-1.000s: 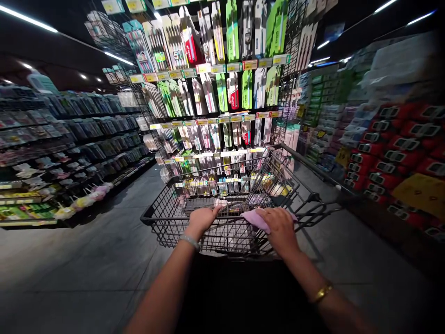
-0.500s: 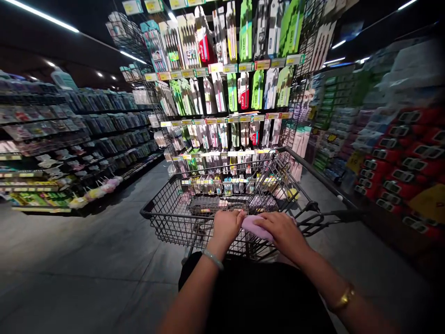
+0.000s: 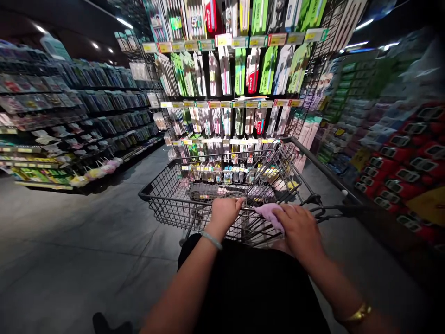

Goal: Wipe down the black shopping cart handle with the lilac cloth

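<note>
Lots of packs fill the dark shelves (image 3: 31,163) at far L, w/ fluffy yellow & pink things (image 3: 100,170) by the shelves' low R corner. Below that, a dark shape (image 3: 107,324) pokes in on the gray floor (image 3: 69,273); can't tell what it is.

Next, the black wire shopping cart (image 3: 184,201). Its near L corner sticks out toward the L. The L hand (image 3: 225,213) is on the cart's near edge, abt the middle, curled round the bar w/ its thumb out to the R. The ends of its fingers are hidden. A pale bangle (image 3: 212,240) is on that wrist.

Behind the cart's far edge is a bright rack (image 3: 239,105) w/ rows of toothbrush packs (image 3: 239,74), some green, some red. Black clothes (image 3: 257,287) are down by the cart's near edge.

The pink cloth (image 3: 269,214) lies on the near edge too, R of the L hand & a bit apart from it. The R hand (image 3: 302,227) bends over the cloth's R part & has hold of it, fingers nearly closed. That wrist has a gold band (image 3: 361,313).

Far R: red packs (image 3: 392,150) in a pile, blurry, & a yellow sign (image 3: 429,208).
</note>
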Available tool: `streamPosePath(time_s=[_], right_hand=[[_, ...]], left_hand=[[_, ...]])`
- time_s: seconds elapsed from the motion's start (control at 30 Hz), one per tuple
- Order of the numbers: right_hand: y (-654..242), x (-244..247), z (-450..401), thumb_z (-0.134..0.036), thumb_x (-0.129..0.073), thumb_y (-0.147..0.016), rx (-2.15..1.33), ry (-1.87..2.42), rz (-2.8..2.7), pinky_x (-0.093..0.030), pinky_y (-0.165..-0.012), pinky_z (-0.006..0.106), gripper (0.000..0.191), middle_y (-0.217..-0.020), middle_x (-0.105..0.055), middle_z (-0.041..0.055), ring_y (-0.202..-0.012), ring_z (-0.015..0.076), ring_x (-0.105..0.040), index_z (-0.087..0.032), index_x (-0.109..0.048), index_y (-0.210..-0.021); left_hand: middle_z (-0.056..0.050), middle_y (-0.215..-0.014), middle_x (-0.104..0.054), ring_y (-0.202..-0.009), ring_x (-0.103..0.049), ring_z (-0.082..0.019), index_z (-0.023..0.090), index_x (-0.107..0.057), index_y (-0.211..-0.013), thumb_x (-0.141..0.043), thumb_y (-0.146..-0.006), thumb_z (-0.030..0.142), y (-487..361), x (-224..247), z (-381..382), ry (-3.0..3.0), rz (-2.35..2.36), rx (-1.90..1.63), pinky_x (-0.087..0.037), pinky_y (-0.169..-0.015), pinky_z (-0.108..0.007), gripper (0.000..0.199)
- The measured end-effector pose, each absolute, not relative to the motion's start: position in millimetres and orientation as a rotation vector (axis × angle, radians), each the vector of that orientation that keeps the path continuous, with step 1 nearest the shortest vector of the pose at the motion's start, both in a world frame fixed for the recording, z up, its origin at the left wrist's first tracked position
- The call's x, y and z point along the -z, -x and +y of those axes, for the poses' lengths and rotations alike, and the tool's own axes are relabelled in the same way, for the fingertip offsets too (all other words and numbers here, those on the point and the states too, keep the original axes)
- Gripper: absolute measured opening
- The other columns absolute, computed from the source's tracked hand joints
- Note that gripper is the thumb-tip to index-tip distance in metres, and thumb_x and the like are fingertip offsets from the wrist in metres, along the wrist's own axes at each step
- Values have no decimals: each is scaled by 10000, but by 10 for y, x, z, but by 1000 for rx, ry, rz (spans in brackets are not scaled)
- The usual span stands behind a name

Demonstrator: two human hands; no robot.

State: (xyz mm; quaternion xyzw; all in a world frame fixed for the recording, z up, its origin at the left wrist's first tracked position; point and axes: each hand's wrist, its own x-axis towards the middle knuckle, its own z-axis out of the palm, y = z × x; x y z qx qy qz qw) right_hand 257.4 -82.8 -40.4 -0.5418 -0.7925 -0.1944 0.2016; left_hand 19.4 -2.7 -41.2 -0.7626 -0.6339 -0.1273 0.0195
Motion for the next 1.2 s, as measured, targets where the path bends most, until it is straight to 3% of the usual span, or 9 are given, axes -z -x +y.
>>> streamPosePath(time_s=[0.17,0.4,0.57,0.67,0.83,1.03,1.2], right_hand=[[-2633,257,-845,-133,-604,-800,503,1487,-2321,-379,-893,419,412,-1248,-642,74,-1089,296,-503,-242,-629,-1197],[-3009,-361,-761,-162,-549,-850,760,1640,-2244,-326,-754,402,192,-1124,-670,98,-976,297,-504,-217,-673,-985],[-3086,-507,-491,-158,-628,-788,429,1382,-2756,-309,-722,342,138,-910,-685,37,-864,217,-516,-248,-690,-871],[-3190,-643,-3,-202,-691,-744,345,1292,-2947,-301,-704,313,152,-882,-685,33,-864,208,-512,-258,-710,-884],[-3239,-646,604,-156,-661,-725,553,1415,-2955,-307,-708,307,305,-982,-700,74,-879,222,-530,-226,-727,-1014],[-3115,-308,657,-80,-617,-677,-47,1186,-3420,-337,-681,261,320,-838,-705,-2,-807,184,-575,-287,-745,-886],[-3076,-440,1163,-88,-687,-667,399,1187,-3234,-333,-717,278,260,-843,-692,38,-821,192,-550,-244,-729,-871]], left_hand=[[-143,-834,-754,-828,-690,-254,157,-787,-940,-138,-1006,619,-197,402,-41,2379,-1980,413,-421,-905,-379,800],[-143,-810,-750,-808,-689,-253,141,-782,-922,-128,-1025,568,-183,415,-42,2365,-1941,402,-411,-924,-392,788],[-133,-777,-741,-797,-688,-247,135,-769,-883,-207,-1039,502,-367,273,-68,2394,-1895,385,-377,-972,-440,689],[-129,-819,-742,-839,-692,-255,147,-761,-878,-226,-1026,548,-695,120,-37,2556,-1761,456,-419,-915,-415,685],[-151,-960,-743,-950,-696,-269,135,-752,-987,-250,-1023,514,-1198,31,123,2779,-1701,461,-492,-816,-351,631],[-183,-1087,-733,-1069,-679,-300,120,-740,-1064,-328,-982,402,-1281,142,260,2961,-1810,231,-527,-894,-385,506],[-185,-1161,-719,-1124,-663,-308,124,-732,-1117,-311,-963,422,-1257,103,301,3039,-1853,79,-529,-932,-401,538]])
